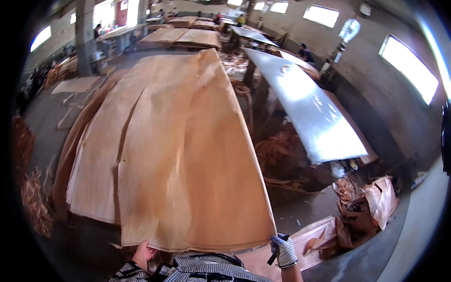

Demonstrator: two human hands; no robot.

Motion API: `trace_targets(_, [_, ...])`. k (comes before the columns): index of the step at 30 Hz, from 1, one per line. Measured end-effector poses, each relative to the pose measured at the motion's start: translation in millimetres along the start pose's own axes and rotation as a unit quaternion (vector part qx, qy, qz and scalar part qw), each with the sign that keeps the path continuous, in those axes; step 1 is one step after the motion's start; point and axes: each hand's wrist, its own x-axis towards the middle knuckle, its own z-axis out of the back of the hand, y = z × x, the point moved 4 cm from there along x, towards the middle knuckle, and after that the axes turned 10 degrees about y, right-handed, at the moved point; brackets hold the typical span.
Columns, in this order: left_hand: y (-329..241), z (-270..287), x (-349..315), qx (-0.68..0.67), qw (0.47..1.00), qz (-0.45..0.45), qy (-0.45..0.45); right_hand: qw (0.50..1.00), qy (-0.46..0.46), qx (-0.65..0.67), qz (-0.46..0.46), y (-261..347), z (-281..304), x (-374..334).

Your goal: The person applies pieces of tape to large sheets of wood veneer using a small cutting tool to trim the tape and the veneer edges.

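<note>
A wide, thin sheet of wood veneer (192, 155) lies before me on a stack, its near edge at my body. My bare left hand (143, 254) is closed on that near edge toward its left end, the thumb by the rim. At the near right corner my right hand (284, 252), in a white and grey striped glove, has its fingers closed on the sheet. A small dark object (271, 259) shows beside this glove; its kind is unclear. Left of the sheet, another veneer piece (101, 164) lies on the stack, a dark gap between them.
To the right stands a long table with a shiny metal top (310, 108). Veneer scraps (350, 192) and torn sheets (305, 239) lie on the floor at right, more shreds (35, 202) at left. Further veneer stacks (181, 36), a pillar (85, 37) and several people are farther back.
</note>
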Motion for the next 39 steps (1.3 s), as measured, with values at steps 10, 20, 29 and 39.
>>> trace_targets(10, [61, -214, 125, 0.144, 0.987, 0.072, 0.017, 0.996, -0.077, -0.002, 0.047, 92, 195, 70])
trace_targets(20, [176, -475, 225, 0.182, 0.964, 0.144, 0.129, 0.980, -0.159, -0.081, 0.091, 240, 409, 115])
trace_targets(29, [271, -687, 207, 0.043, 0.977, 0.088, 0.189, 0.953, -0.203, -0.151, 0.168, 345, 601, 170])
trace_targets(39, [317, -924, 184, 0.058, 0.957, -0.202, 0.201, 0.952, -0.172, -0.183, 0.176, 476, 746, 320])
